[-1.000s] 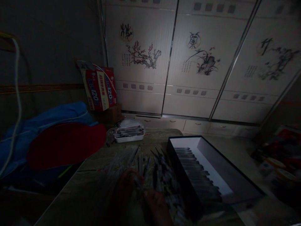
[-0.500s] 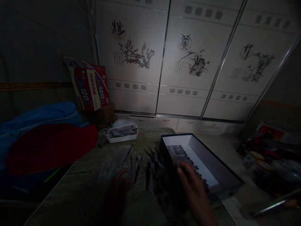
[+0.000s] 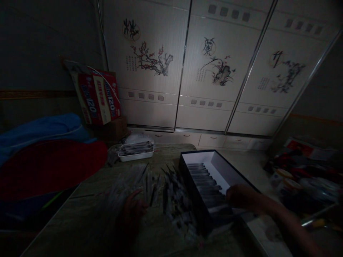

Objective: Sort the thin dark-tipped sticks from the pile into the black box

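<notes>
In dim light, a dark-edged box (image 3: 214, 157) with a pale lining holds a row of slim pens (image 3: 204, 180), laid side by side with dark ends to the right. My right hand (image 3: 243, 198) is over the box's near right part, fingers curled together; what they hold, if anything, is hidden. Left of the box, loose pens and dark pen parts (image 3: 178, 203) lie heaped on the table. My left hand (image 3: 132, 207) rests low beside clear, thin pieces (image 3: 134, 175), its fingers partly bent and apart, with nothing visible in them.
A white tray (image 3: 136, 156) of pen-like sticks stands at the table's (image 3: 171, 151) far edge. Blue cloth (image 3: 48, 126) and a red rounded thing (image 3: 53, 167) are at the left. A red carton (image 3: 98, 98) stands behind. Jars and clutter (image 3: 286, 184) lie at the right.
My right hand has moved right, from the box's left edge to over its near right part, uncovering more of the row. My left hand stays almost in place. The view has shifted slightly.
</notes>
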The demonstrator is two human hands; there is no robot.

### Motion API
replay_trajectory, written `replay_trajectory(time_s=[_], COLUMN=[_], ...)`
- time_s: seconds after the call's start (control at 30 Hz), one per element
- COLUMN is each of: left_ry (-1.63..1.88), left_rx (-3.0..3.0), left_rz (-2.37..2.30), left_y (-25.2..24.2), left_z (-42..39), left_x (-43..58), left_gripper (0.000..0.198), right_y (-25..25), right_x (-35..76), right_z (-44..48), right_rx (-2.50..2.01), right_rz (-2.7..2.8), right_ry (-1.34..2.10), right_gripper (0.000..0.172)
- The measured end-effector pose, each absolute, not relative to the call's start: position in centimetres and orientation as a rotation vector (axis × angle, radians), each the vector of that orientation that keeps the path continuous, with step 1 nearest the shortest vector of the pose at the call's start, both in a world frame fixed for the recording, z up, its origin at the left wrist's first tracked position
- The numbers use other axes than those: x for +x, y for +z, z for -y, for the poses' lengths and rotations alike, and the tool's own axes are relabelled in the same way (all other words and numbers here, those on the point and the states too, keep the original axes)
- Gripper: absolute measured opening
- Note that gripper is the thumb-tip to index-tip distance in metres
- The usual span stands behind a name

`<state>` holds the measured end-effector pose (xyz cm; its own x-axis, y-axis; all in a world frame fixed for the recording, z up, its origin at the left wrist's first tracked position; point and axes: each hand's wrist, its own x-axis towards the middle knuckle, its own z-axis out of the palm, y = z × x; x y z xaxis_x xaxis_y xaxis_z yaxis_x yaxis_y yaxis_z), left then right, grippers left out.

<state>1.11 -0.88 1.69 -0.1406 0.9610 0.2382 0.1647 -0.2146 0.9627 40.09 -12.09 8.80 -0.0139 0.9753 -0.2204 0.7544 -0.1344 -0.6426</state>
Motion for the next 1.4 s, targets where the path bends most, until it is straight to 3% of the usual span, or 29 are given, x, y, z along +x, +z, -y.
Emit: replay_trajectory(time_s=[0.33,0.4,0.53,0.67,0.87,1.03,1.23,1.4], left_ry=[1.449,1.467,1.431,1.377,1.323,1.409,1.461,1.44], left_rx=[1.402,1.393,1.403,1.396,1.377,1.346,1.319,1.307], left_rz=[-1.334,-1.33,-1.304,-1.28,-1.284,-1.316,-1.36,-1.331], left_y=[2.2,1.9,1.2,0.8,1.4,1.4,1.4,1.4], left_z=[1.1,1.1,0.8,0.4,0.6,0.8,1.1,1.5], left_x=[0.9,0.9,0.5,0.0,0.0,-0.2,-0.4,-0.4], left_gripper=[0.04,0.04,0.039,0.042,0.043,0.04,0.04,0.042], right_y=[8.6,8.2,8.4,10.9,10.1,6.4,3.9,3.6], right_x=[37.3,37.7,37.5,32.7,22.1,17.5,14.4,12.9], right_z=[10.8,10.8,10.5,10.9,11.3,8.9,4.6,1.2], right_rx=[-1.807,-1.822,-1.795,-1.67,-1.58,-1.719,-1.945,-2.039], right_rz=[1.944,1.912,1.804,1.669,1.79,1.819,1.829,1.86], right_ry=[1.188,1.084,0.779,0.544,0.639,0.697,0.324,0.273], right_gripper=[0.019,0.017,0.035,0.033,0.018,0.023,0.021,0.023])
